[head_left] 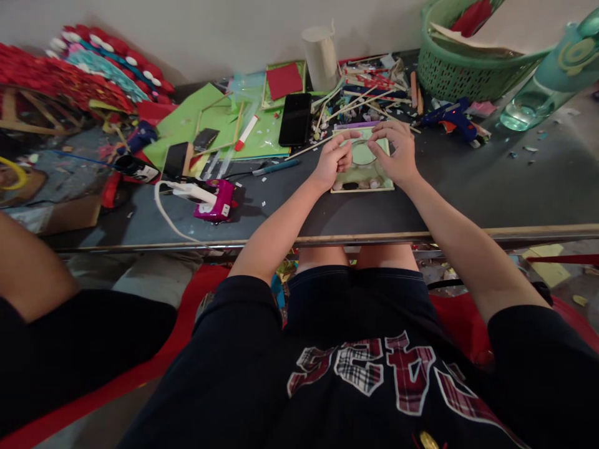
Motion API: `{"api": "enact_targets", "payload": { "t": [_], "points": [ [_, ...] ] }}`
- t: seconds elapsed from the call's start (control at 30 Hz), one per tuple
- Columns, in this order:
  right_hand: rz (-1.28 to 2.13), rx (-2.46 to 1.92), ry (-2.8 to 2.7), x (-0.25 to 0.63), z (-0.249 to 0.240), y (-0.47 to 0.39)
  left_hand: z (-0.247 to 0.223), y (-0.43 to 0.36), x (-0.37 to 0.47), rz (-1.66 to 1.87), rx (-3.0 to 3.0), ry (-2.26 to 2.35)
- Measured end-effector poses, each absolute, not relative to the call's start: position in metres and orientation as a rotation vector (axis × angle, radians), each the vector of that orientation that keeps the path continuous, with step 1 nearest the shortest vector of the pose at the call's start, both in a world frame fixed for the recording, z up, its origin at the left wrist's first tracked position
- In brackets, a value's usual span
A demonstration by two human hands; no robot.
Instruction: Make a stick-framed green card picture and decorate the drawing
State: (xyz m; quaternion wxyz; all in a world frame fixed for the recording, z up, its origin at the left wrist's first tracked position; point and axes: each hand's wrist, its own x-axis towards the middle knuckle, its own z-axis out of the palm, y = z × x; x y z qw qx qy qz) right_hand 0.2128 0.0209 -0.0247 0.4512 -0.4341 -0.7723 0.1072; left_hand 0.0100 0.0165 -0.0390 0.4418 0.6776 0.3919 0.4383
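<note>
A small pale green framed piece (362, 186) lies on the dark table close to its front edge, with several pebble-like bits along its near side. A thin ring (364, 163) shows above it between my hands. My left hand (334, 159) is over the left side of the frame, fingers curled and pressed together; what they pinch is too small to name. Over the right side, my right hand (395, 149) arches with its thumb and fingertips close together near the ring's edge. Whether it grips the ring is hard to tell.
A black phone (294, 120), a white roll (321, 59) and scattered sticks (369, 93) lie behind. Rightward are a blue glue gun (453, 118), a green basket (461, 72) and a bottle (538, 93). A purple power block (215, 201) stands left, near a seated person's arm (35, 268).
</note>
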Motion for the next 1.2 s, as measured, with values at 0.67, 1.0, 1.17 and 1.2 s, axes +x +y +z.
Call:
{"api": "enact_targets", "payload": {
  "t": [0.67,1.0,1.17,1.2],
  "points": [
    [0.033,-1.225,-1.809,0.225,-0.029,0.029,0.021,-0.017,0.017,1.104,0.386,0.708],
    [0.214,-1.0,-1.85,0.213,-0.022,0.019,0.011,-0.011,0.023,0.941,0.586,0.76],
    [0.217,-0.969,-1.876,0.215,-0.026,0.022,0.01,-0.011,0.024,0.94,0.674,0.782],
    [0.213,-0.966,-1.885,0.215,-0.026,0.023,0.01,-0.012,0.024,0.938,0.685,0.786]
  ]
}}
